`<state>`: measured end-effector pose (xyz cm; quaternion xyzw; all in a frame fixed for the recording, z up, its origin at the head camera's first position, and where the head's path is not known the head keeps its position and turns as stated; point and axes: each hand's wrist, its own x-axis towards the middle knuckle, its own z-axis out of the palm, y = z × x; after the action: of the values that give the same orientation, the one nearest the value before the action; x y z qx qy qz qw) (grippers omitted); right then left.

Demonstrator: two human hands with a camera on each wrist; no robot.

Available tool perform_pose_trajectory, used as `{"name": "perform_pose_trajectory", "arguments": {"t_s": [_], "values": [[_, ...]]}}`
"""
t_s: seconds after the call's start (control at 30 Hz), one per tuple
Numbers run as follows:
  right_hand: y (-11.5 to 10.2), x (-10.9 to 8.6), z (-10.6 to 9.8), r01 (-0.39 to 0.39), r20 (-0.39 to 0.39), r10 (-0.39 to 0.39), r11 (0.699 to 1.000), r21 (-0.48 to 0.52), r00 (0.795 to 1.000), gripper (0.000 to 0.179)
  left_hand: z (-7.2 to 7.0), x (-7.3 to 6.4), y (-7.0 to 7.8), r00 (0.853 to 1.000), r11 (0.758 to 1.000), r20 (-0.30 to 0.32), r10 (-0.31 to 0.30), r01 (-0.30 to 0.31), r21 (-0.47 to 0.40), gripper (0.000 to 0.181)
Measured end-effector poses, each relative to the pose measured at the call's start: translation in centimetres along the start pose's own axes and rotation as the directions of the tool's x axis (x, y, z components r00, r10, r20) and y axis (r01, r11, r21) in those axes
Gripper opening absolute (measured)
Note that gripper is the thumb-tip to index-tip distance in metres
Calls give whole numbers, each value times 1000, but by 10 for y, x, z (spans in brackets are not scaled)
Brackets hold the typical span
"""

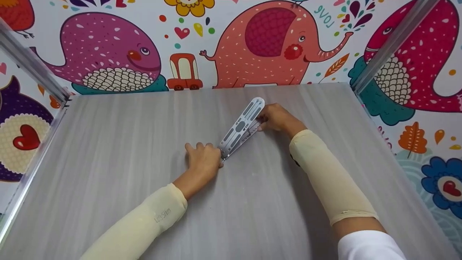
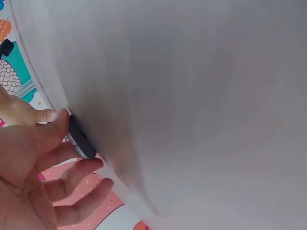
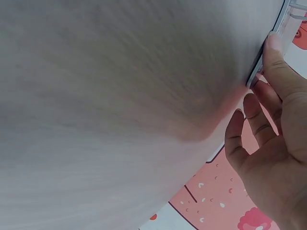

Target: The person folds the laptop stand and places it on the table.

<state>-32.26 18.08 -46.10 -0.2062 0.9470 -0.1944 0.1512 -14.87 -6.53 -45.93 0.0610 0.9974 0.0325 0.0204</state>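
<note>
Head: a grey wood-grain table (image 1: 119, 144) meets a wall (image 1: 195, 25) of cartoon animals; over the table is a pale, slotted hinged bracket (image 1: 240, 126), round-ended, arms slightly spread. Left wrist: the narrow grip of the left hand (image 2: 21, 167) pinches its dark end. Right wrist: the right hand (image 3: 285, 163) pinches its thin edge, grip equally narrow.

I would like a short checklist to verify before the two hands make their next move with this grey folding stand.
1. Left hand holds the near end of the folding stand: ok.
2. Right hand pinches the stand toward its far end: ok.
3. Upper bar parted from the lower bar at the far end: ok.
4. Beige sleeves away from the stand: ok.
5. Hinge locked: cannot tell.
6. Stand steady without hands: cannot tell, both hold it.
</note>
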Motion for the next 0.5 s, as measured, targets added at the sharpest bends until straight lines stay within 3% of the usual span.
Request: {"name": "perform_pose_trajectory", "arguments": {"t_s": [0.33, 0.5], "values": [[1, -5, 1, -31, -25, 33, 999, 43, 999, 48, -1, 5, -9, 1000, 1000, 15, -16, 16, 6, 41], [4, -8, 4, 35, -45, -35, 999, -2, 998, 52, 0, 8, -17, 1000, 1000, 16, -20, 20, 3, 40]]}}
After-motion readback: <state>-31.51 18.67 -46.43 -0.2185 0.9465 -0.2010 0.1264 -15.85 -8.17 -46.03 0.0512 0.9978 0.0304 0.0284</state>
